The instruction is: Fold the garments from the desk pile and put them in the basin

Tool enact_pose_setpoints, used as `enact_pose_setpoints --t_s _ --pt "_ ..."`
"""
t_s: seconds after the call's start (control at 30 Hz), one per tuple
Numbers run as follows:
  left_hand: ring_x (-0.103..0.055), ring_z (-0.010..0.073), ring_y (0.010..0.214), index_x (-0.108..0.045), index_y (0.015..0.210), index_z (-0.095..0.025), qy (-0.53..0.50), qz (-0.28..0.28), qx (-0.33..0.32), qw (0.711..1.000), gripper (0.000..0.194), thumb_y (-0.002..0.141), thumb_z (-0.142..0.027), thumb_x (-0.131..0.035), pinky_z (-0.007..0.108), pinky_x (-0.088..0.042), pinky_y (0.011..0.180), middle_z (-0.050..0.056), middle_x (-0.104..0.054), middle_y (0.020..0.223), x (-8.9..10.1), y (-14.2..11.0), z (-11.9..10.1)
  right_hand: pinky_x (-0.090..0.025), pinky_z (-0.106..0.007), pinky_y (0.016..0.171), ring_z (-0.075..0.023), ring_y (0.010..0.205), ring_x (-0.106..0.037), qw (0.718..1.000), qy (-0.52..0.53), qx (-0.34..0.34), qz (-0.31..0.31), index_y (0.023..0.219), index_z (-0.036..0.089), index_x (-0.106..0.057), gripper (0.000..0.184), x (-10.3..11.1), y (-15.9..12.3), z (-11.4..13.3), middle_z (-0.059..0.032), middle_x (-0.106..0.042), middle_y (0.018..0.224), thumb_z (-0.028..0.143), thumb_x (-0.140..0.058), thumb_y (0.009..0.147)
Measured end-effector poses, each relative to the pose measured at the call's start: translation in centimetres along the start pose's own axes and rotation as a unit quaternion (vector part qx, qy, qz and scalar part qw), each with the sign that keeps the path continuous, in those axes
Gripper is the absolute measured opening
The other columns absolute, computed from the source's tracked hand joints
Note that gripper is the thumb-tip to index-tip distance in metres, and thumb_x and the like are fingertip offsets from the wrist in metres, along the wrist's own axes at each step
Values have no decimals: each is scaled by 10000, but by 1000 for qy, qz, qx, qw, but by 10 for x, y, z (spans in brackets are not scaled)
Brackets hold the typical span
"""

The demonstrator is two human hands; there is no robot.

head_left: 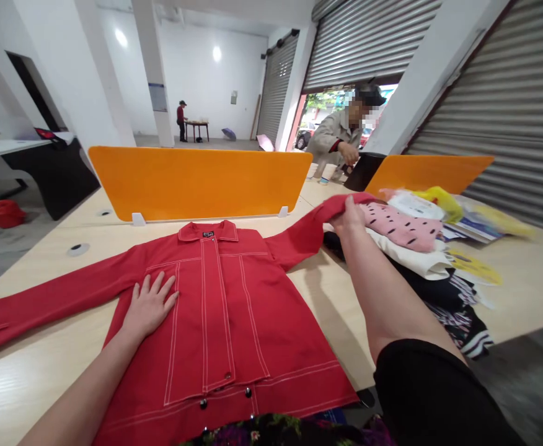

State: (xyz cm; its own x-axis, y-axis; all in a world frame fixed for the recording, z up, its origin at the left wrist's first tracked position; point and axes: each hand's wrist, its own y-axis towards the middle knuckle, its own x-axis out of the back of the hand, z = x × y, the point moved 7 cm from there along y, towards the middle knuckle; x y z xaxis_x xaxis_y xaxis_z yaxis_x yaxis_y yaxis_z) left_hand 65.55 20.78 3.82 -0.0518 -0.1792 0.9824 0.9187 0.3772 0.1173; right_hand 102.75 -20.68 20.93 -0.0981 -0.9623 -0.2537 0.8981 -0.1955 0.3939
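A red jacket with white stitching lies front up on the pale wooden table, collar toward the far side. My left hand rests flat on the chest of the jacket, fingers spread. The jacket's left-hand sleeve in view reaches out to the table's left side. My right hand grips the other sleeve near its cuff and holds that end raised off the table. The fingers of this hand are partly hidden behind the sleeve and the hand itself.
Right of the jacket lies a pile of folded clothes, with yellow and white plastic items and papers behind it. Orange partitions stand across the table. Beyond them a person reaches near paper cups. Another person stands far back.
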Motion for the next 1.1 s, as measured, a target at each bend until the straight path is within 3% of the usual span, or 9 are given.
enact_pose_setpoints --t_s 0.17,0.33,0.47,0.6,0.67,0.77,0.9,1.0,1.1 --pt "-268 400 1418 -368 1480 -267 0 -2 3 1000 561 947 -444 -367 561 -239 1119 71 -307 1567 1 -2 0 -557 -422 813 -180 930 -647 984 81 -19 159 1107 245 -505 331 -122 -29 44 -42 -658 1021 519 -371 980" --pt "-255 409 1420 -377 1478 -254 -8 -7 -4 1000 566 949 -453 -365 562 -225 1121 88 -308 1566 4 -3 -2 -545 -386 840 -203 915 -650 884 -81 30 459 1086 197 -623 530 -212 -151 38 -45 -700 893 661 -459 889" --pt "-259 406 1420 -521 1386 -235 -43 -2 -8 999 520 943 -463 -368 581 -203 1125 117 -438 1490 8 -4 -3 -434 -464 1012 -268 1139 -590 790 -348 86 498 1145 201 -665 481 -201 -215 -29 -104 -678 1184 553 -399 954" --pt "-263 395 1424 -677 1189 -225 -72 16 -21 997 464 943 -457 -360 606 -185 1126 146 -549 1380 7 -4 -5 -217 -586 1132 -299 1414 -313 681 -542 132 475 1385 257 -506 488 -150 -229 -98 -83 -389 1525 487 -378 975" --pt "-269 388 1424 -682 1169 -214 -78 3 -19 997 458 934 -466 -382 594 -199 1129 146 -513 1419 6 -4 -4 -189 -549 1157 -280 1438 -267 655 -582 140 461 1448 234 -431 524 -127 -224 -119 -88 -343 1550 470 -334 990" --pt "-271 379 1425 -691 1138 -207 -85 -18 -14 996 464 926 -493 -394 578 -199 1139 127 -494 1442 4 -3 -3 -181 -524 1167 -274 1445 -251 642 -600 149 453 1473 210 -393 545 -113 -216 -129 -105 -329 1555 463 -307 998" --pt "-257 367 1433 -691 1131 -199 -92 -26 -9 995 481 926 -516 -392 566 -182 1152 123 -498 1440 1 -3 -1 -209 -636 1115 -313 1437 -258 658 -601 95 444 1467 240 -401 572 -128 -220 -119 -115 -336 1549 529 -315 981" --pt "-261 372 1431 -688 1134 -197 -106 -22 -5 994 475 928 -513 -400 576 -178 1153 132 -506 1430 2 -4 -2 -158 -694 1100 -334 1462 -167 690 -546 157 448 1497 279 -342 630 -158 -253 -99 -96 -271 1579 603 -309 958" --pt "-260 377 1430 -672 1159 -188 -133 -27 -4 991 459 926 -497 -425 592 -169 1152 147 -511 1421 6 -5 -3 -121 -661 1129 -326 1469 -150 661 -482 228 528 1494 323 -344 617 -182 -304 -93 -55 -260 1588 616 -324 952"
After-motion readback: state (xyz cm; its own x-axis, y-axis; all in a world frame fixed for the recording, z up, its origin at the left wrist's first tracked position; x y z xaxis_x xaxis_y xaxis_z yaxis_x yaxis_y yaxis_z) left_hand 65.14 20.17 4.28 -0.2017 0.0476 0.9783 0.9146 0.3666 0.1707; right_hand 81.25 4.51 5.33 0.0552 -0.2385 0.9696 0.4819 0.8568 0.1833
